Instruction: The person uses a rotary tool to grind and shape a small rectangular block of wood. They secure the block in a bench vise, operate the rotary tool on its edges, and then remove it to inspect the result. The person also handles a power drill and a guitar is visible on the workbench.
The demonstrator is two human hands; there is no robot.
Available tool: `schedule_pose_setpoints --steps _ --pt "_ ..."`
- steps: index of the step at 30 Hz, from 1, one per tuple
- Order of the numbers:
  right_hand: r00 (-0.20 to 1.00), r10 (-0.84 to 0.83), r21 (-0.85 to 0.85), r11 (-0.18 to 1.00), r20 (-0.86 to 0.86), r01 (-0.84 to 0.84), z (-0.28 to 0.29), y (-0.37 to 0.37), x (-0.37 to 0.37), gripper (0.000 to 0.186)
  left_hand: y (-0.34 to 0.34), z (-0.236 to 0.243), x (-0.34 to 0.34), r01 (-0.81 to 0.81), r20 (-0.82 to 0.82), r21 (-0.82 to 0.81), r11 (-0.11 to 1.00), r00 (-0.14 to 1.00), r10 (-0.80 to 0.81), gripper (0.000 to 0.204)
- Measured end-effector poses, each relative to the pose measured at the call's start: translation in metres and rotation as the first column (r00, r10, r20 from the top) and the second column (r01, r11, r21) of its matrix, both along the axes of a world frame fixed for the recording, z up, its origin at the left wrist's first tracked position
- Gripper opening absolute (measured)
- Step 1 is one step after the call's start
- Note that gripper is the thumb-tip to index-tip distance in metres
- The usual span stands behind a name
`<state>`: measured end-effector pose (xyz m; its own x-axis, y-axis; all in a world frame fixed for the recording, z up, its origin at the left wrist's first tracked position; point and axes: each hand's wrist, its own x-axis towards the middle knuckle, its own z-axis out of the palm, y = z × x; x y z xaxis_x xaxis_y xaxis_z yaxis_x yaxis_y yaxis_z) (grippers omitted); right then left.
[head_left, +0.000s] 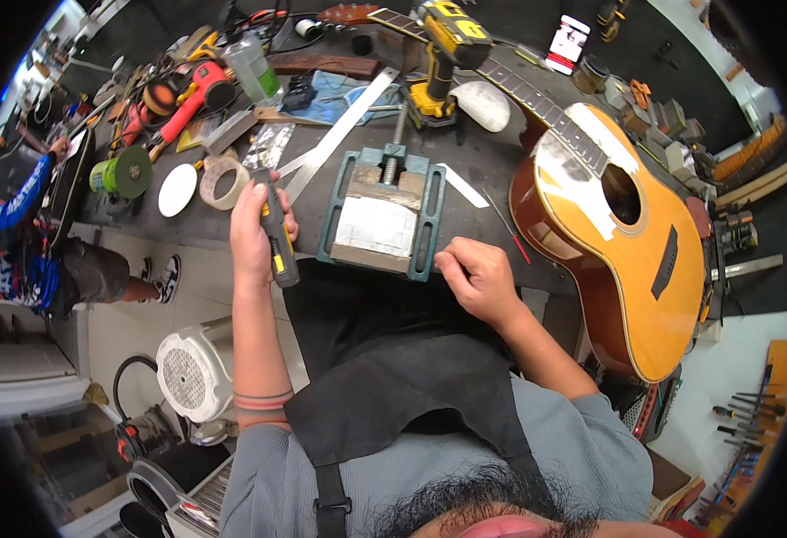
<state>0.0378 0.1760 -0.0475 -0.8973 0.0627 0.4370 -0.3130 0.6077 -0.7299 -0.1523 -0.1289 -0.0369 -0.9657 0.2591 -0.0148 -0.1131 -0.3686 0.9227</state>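
Note:
My left hand (252,235) is wrapped round a slim black-and-yellow hand tool (279,238), whose exact kind I cannot tell. That tool is upright, left of a green bench vise (329,224) at the bench's front edge. Between the vise's sides lies a flat block with a whitish, marked top (375,224). Close to the vise's front right corner, my right hand (478,276) is closed with its fingers curled in. Whatever it may pinch is hidden, and I cannot tell whether it touches the vise.
An acoustic guitar (653,242) lies right of the vise. Behind stand a yellow-and-black cordless drill (438,63) and a steel ruler (344,130). Masking tape (224,183), a white disc (177,190) and a red power tool (198,94) lie left. Another person (30,224) works far left.

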Motion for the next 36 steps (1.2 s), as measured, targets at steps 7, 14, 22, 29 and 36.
schedule_pose_setpoints --steps 7,14,22,29,36 --pt "0.983 0.100 -0.289 0.956 0.157 -0.051 0.025 -0.009 0.013 0.022 -0.019 0.013 0.063 0.204 -0.039 -0.262 0.943 0.974 -0.221 0.049" --pt "0.867 0.447 -0.174 0.893 0.220 -0.416 0.078 -0.038 -0.001 0.058 -0.029 0.042 0.132 0.308 -0.227 -0.712 0.631 0.749 -0.623 0.056" --pt "0.815 0.517 -0.165 0.856 0.262 -0.490 0.080 -0.035 -0.005 0.040 -0.020 0.043 0.146 0.296 -0.244 -0.757 0.582 0.698 -0.673 0.054" --pt "0.843 0.436 -0.072 0.897 0.316 -0.437 0.080 -0.023 0.003 0.026 -0.008 0.043 0.146 0.322 -0.248 -0.765 0.558 0.652 -0.716 0.052" --pt "0.857 0.453 -0.128 0.892 0.245 -0.434 0.081 -0.012 0.019 0.030 0.007 0.051 0.144 0.399 -0.196 -0.749 0.529 0.629 -0.752 0.050"
